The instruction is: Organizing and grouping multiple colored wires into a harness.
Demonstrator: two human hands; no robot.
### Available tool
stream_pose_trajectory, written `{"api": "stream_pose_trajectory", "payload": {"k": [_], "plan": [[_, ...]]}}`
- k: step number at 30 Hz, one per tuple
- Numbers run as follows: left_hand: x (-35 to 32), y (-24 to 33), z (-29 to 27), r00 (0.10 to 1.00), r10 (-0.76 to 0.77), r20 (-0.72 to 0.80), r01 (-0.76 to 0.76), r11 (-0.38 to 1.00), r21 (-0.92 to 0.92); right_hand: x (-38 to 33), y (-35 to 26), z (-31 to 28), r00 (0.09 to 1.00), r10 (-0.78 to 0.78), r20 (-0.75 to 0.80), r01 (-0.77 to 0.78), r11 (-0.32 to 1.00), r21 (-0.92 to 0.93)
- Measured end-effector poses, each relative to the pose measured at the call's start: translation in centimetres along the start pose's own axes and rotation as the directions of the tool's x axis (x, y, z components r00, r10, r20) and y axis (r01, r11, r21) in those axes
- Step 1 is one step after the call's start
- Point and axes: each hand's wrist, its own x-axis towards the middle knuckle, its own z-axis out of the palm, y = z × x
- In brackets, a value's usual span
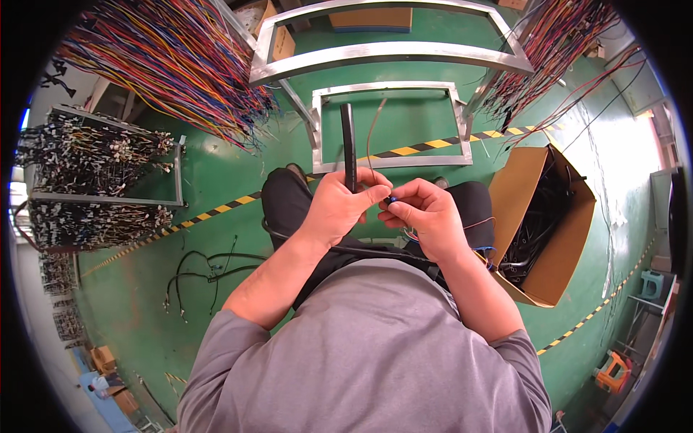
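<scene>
Metal frame (393,52): ahead of both hands.
Cardboard box (518,206): open, to the right of the right hand (431,214).
Left hand (338,206): curled around the black tube (349,141), which juts beyond it.
Right hand: thumb and forefinger pinching the blue-and-black piece (391,200).
Brown wire (372,133): beyond the left fingertips.
Blue-and-black piece: between both hands' fingertips.
</scene>
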Motion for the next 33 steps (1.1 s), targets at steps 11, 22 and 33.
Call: {"api": "stream_pose_trajectory", "payload": {"k": [11, 22, 33], "plan": [[-1.4, -0.5, -1.5, 0.998, -0.031, -0.046, 0.032, 0.999, 0.011, 3.1, -0.2, -1.9, 0.969, -0.147, -0.2, 0.114, 0.979, -0.171], [-2.1, -1.7, -1.7, 0.995, -0.083, -0.056, 0.084, 0.996, 0.027, 6.8, 0.7, -4.5, 0.876, -0.349, -0.332, 0.185, 0.88, -0.438], [-2.0, -2.4, -1.7, 0.996, -0.067, -0.067, 0.076, 0.988, 0.133, 7.1, 2.4, -7.4, 0.78, -0.479, -0.402, 0.123, 0.748, -0.652]]}}
